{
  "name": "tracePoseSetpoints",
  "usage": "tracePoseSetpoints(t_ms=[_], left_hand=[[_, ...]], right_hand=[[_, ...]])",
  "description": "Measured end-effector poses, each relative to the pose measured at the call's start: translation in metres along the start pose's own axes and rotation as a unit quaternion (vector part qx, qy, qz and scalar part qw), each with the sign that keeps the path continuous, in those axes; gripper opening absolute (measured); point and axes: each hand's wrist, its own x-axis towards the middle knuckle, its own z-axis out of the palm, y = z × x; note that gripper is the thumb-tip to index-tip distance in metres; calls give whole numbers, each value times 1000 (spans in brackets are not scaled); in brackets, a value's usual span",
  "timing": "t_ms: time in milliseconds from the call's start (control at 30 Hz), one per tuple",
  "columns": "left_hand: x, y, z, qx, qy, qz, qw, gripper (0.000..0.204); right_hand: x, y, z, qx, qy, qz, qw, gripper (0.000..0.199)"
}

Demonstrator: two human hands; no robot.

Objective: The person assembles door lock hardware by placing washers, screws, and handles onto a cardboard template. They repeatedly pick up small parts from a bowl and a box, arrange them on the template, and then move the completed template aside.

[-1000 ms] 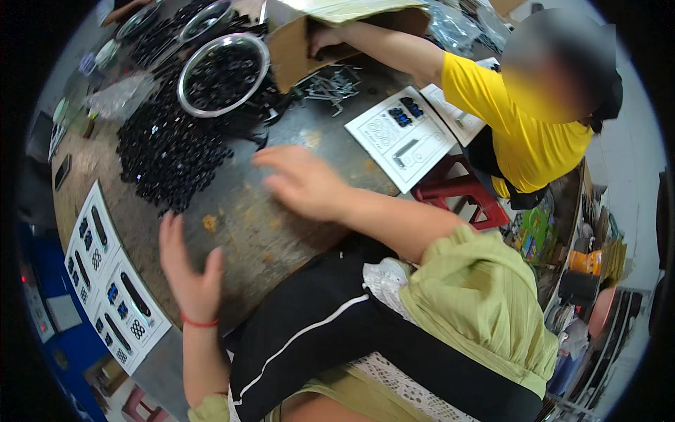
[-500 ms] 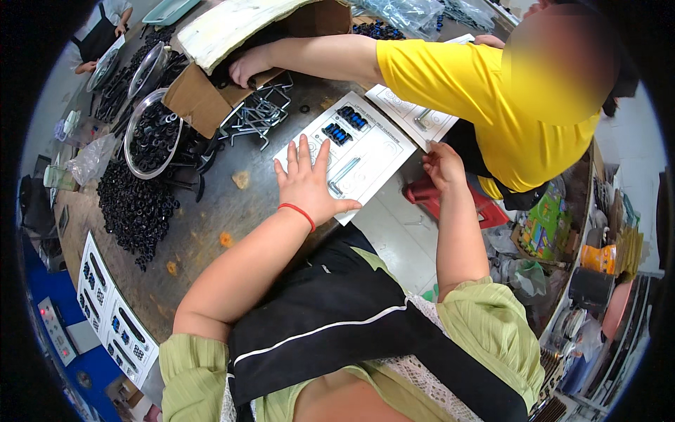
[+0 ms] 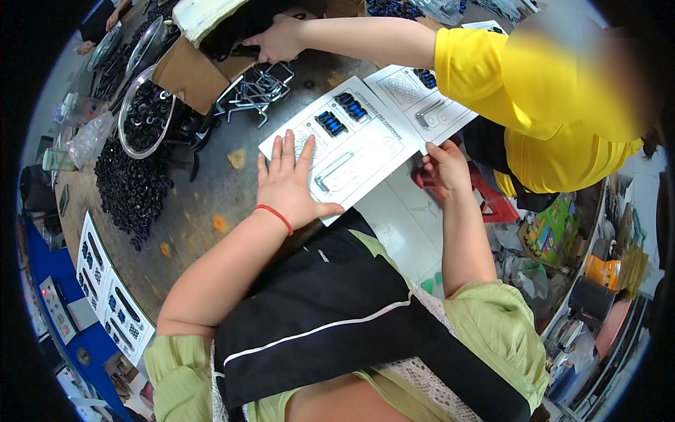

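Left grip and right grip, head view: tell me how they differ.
The left grip is spread flat, palm down, on the white card; the right grip is curled, and seems to pinch near the card's right-hand corner.
The left grip has a red band at its wrist; the right grip shows none.
The left grip lies over the card's face; the right grip is at its edge.
Both are bare.

White card [image 3: 362, 144]: paper or thin board, smooth, printed blue and black. Tabletop [image 3: 200, 184]: dark, scuffed, dull sheen, orange-brown stains; material uncertain. Bent rods [image 3: 256, 95]: bright metal. Bowl [image 3: 144, 154]: polished metal rim. Box flap [image 3: 190, 74]: matt brown cardboard. Bag [image 3: 91, 141]: clear crinkled plastic. Apron [image 3: 295, 309]: matt black cloth. Sleeve [image 3: 485, 327]: creased green fabric.
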Motion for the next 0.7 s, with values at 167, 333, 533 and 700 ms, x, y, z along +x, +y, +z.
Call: tracePoseSetpoints(t_ms=[167, 333, 533, 700], left_hand=[[-36, -32, 0, 12, -13, -4, 1000, 131], [-80, -73, 9, 10, -12, 1, 1000, 137], [-131, -117, 16, 10, 2, -18, 1000, 137], [-175, -149, 15, 19, -6, -40, 999, 135]], right_hand=[[-36, 22, 23, -16, -26, 34, 999, 10], [-89, 41, 67, -47, -79, 75, 993, 13], [-126, 63, 106, -34, -98, 117, 988, 11], [-157, 87, 135, -28, -112, 161, 980, 14]])
